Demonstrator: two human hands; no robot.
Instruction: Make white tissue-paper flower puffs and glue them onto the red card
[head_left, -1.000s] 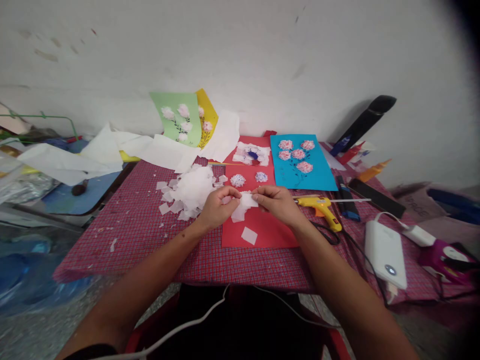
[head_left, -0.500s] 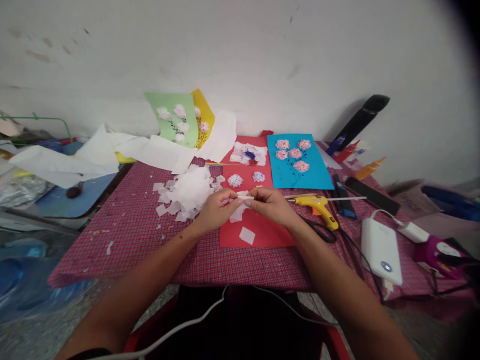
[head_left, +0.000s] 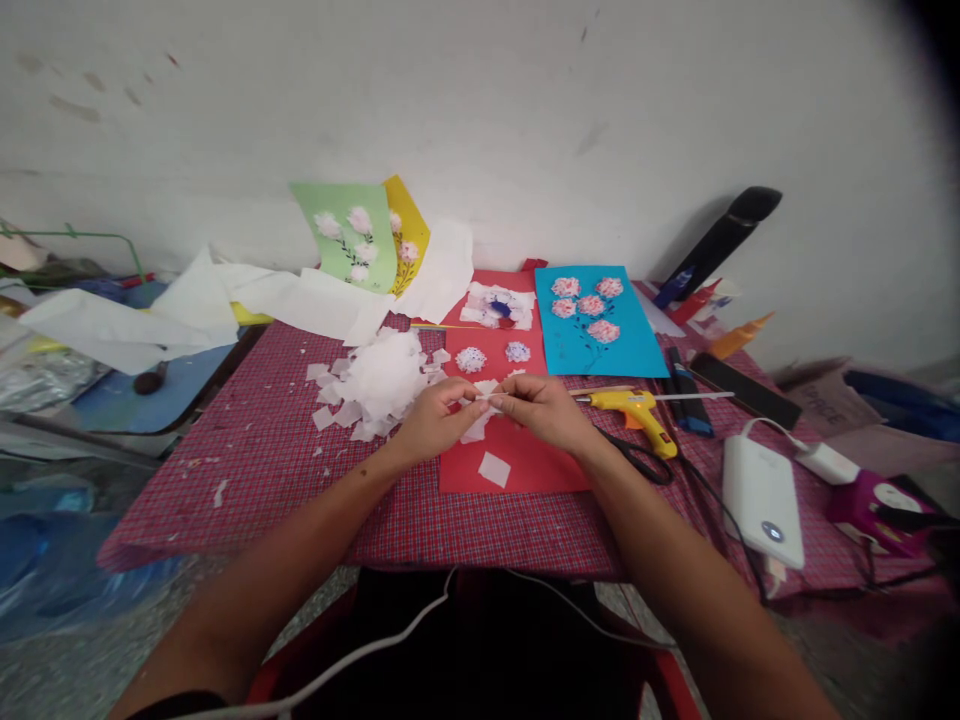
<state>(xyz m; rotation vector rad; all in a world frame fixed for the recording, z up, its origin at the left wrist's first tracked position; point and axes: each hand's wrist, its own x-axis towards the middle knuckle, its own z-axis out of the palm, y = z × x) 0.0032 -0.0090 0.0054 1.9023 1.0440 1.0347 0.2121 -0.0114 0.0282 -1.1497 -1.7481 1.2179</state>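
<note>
My left hand [head_left: 433, 417] and my right hand [head_left: 541, 408] meet over a red paper sheet [head_left: 525, 462], fingertips pinched on a small stack of white tissue squares [head_left: 481, 414]. A loose white square [head_left: 494, 468] lies on the red sheet just below them. Left of my left hand is a heap of cut white tissue pieces [head_left: 382, 379]. Two small tissue flowers [head_left: 471, 359] sit on the red sheet beyond my hands.
A blue card with pink flowers [head_left: 596, 335] lies behind, green and yellow cards [head_left: 352, 235] lean on the wall. A yellow glue gun [head_left: 634, 408], scissors [head_left: 637, 462], white power bank [head_left: 761, 500] and its cable lie right. White paper sheets [head_left: 202, 305] spread left on the checked cloth [head_left: 255, 480].
My hands have closed together: the tissue square held flat a second ago is now pinched edge-on between both sets of fingertips. The view shifted slightly.
</note>
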